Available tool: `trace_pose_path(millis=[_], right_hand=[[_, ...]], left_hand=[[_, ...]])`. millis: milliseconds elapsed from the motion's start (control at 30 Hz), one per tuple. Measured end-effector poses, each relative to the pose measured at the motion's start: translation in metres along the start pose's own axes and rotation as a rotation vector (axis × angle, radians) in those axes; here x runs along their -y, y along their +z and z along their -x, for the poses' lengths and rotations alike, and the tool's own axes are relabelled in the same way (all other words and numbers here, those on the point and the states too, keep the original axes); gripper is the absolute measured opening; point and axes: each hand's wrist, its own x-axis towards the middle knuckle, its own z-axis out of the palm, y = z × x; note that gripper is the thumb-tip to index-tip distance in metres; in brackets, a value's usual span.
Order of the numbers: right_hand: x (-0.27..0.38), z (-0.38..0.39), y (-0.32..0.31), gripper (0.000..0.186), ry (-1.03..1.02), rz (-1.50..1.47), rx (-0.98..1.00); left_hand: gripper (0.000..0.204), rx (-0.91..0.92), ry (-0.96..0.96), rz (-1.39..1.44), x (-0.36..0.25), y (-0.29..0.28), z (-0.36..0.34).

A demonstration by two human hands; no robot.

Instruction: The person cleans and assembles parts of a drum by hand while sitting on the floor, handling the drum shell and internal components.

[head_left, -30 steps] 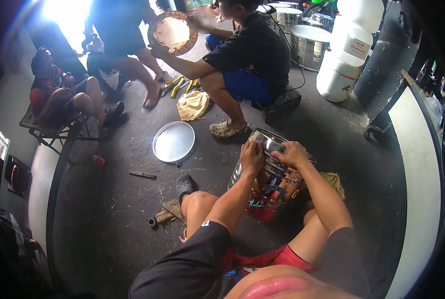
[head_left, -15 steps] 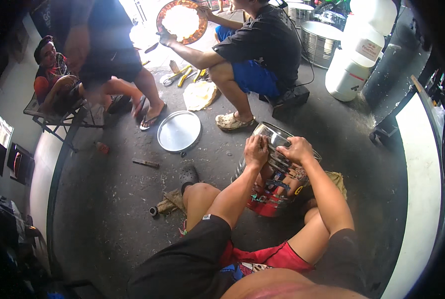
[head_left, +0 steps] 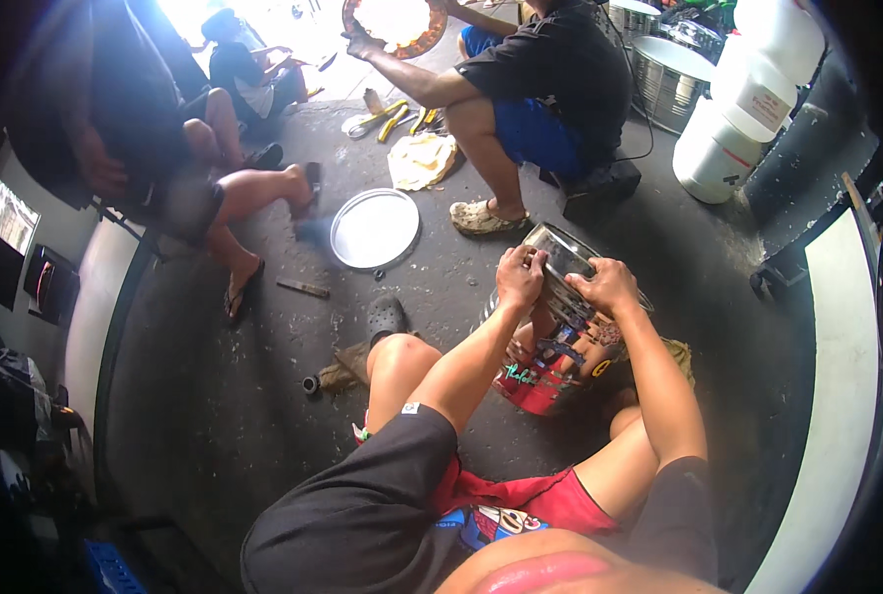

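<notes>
**Both hands clamped on a metal can held between the knees**

Nearest the camera, the person sits low on the concrete floor (head_left: 214, 396), knees apart, in a black shirt and red shorts. Between the legs, at about 1 o'clock from the lap, stands a metal can (head_left: 545, 371) with a red printed wall, tilted with its shiny top (head_left: 565, 252) turned away from the person. The left hand (head_left: 521, 277) is curled shut over the near left edge of that top, fingers wrapped on the rim. The right hand (head_left: 608, 287) grips the right side of the same top, fingers closed over it, just beside the left hand.

At 9 o'clock from the can, by the left knee, a black clog (head_left: 387, 319) lies on the floor, and a small dark pipe piece (head_left: 311, 384) sits further left. Beyond, at 11 o'clock, a round metal lid (head_left: 374, 229) lies flat, with a short stick-like tool (head_left: 303, 288) near it.

Farther out at 12 o'clock, another person in a black shirt and blue shorts crouches, holding up a round pan (head_left: 394, 25). Yellow-handled tools (head_left: 392, 119) and a cloth (head_left: 422, 160) lie beside that person's feet. At 2 o'clock stand a white plastic drum (head_left: 729, 148) and steel pots (head_left: 671, 79). More people sit at 10 o'clock
</notes>
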Motion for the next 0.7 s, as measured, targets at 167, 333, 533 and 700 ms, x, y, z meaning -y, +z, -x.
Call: trace_pose_path(millis=[167,333,533,700], right_hand=[[0.006,0.000,0.009,0.047,-0.070,0.048,-0.030],[0.007,0.011,0.015,0.046,-0.060,0.011,-0.001],[0.011,0.026,0.025,0.040,-0.083,0.001,-0.014],[0.025,0.031,0.029,0.041,-0.116,0.005,-0.042]], left_hand=[[0.020,0.100,-0.188,0.065,0.005,-0.013,-0.005],[0.019,0.266,-0.201,-0.122,-0.010,-0.033,-0.007],[0.019,0.363,-0.218,-0.163,-0.014,-0.058,-0.006],[0.020,0.384,-0.289,-0.146,-0.011,-0.069,-0.011]])
